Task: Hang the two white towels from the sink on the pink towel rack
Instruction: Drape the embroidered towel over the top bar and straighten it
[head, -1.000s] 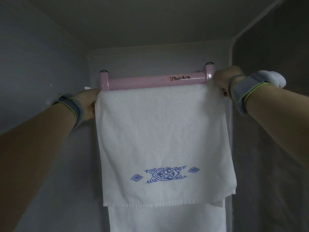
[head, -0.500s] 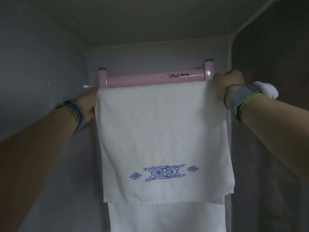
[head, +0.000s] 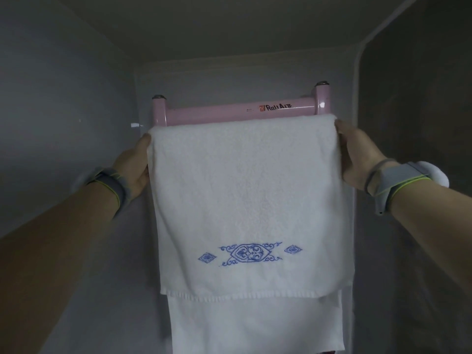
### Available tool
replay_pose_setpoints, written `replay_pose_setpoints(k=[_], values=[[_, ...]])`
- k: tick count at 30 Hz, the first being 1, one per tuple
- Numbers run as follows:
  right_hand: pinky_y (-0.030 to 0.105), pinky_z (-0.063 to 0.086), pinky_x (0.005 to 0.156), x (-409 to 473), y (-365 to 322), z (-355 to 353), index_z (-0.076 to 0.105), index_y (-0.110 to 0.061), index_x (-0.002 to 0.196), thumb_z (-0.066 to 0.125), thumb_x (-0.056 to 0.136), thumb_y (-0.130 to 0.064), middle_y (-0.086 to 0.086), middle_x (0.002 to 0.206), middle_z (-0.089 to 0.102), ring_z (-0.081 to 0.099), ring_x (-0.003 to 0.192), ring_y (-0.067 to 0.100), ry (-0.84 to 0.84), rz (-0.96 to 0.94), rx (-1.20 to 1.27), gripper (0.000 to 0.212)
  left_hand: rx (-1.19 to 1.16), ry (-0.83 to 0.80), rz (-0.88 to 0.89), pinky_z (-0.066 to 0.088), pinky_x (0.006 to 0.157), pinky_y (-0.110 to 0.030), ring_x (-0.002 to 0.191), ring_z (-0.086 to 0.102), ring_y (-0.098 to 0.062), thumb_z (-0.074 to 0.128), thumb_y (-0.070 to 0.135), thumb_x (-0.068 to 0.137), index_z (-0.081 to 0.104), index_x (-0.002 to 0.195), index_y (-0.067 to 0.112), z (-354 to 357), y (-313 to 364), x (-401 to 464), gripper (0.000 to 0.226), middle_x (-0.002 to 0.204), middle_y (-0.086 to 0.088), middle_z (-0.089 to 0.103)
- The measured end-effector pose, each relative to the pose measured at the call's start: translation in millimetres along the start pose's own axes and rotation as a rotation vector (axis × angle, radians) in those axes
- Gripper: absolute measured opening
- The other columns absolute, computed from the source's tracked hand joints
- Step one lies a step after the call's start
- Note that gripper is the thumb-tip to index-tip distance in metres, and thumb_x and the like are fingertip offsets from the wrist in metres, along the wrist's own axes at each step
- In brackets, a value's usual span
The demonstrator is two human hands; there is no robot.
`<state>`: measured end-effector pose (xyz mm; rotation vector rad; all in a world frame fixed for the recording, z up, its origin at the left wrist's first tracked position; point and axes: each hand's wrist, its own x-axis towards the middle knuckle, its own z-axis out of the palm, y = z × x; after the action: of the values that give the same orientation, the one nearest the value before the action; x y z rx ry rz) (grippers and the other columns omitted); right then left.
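Note:
A pink towel rack [head: 229, 114] is fixed high on the wall ahead. A white towel with blue embroidery [head: 245, 190] hangs over a rail just below its top bar. A second, plain white towel [head: 255, 325] hangs lower, its bottom part showing beneath the first. My left hand [head: 135, 167] grips the embroidered towel's upper left edge. My right hand [head: 357, 154] grips its upper right edge. Both wrists wear grey straps, and the fingers are hidden behind the cloth.
Grey walls close in on the left [head: 63, 111] and right [head: 413, 123], with a low ceiling [head: 229, 26] above. A small white fitting [head: 135, 125] sticks out of the wall left of the rack.
Both hands have slid down the towel's side edges, away from the top bar. The view has tilted, so the rack sits lower and nearer in the frame.

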<state>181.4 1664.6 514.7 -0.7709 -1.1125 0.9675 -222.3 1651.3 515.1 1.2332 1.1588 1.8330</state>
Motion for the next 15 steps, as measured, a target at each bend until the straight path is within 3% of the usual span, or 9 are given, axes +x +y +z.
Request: replay_pose_setpoints(k=[4,6,11,15], values=[[0.028,0.052,0.073,-5,3,-4,0.069,-0.018,0.107,0.064,0.085,-0.045,-0.006,0.089,0.072,0.068,0.086,0.018,0.077,-0.055,-0.044,0.035,0.022,0.079,0.056,0.051,0.069,-0.024,0.076,0.059,-0.012,0.06,0.043,0.089,0.065,0.089,0.019,-1,-3,-3,0.025,0.091,0.002,0.065],[0.028,0.052,0.069,-6,7,-9,0.069,-0.014,0.108,0.068,0.082,-0.042,-0.003,0.09,0.071,0.066,0.082,0.021,0.102,-0.089,-0.08,0.039,0.035,0.126,0.095,0.051,0.071,-0.027,0.077,0.059,-0.014,0.062,0.041,0.087,0.064,0.083,0.02,-2,-1,-3,0.022,0.089,0.001,0.064],[0.031,0.055,0.074,-10,17,-16,0.07,-0.012,0.111,0.074,0.077,-0.038,0.001,0.103,0.074,0.069,0.09,0.022,0.092,-0.087,-0.082,0.042,0.077,0.109,0.078,0.053,0.076,-0.025,0.09,0.062,-0.017,0.061,0.046,0.087,0.064,0.113,0.016,3,-2,-9,0.04,0.106,0.0,0.066],[0.027,0.053,0.066,-10,12,-20,0.071,-0.014,0.102,0.071,0.083,-0.03,-0.003,0.083,0.07,0.064,0.071,0.016,0.07,-0.097,-0.039,0.025,0.099,0.077,0.067,0.053,0.08,-0.027,0.086,0.061,-0.014,0.058,0.044,0.089,0.061,0.118,0.017,0,-6,-14,0.039,0.11,0.0,0.065]])
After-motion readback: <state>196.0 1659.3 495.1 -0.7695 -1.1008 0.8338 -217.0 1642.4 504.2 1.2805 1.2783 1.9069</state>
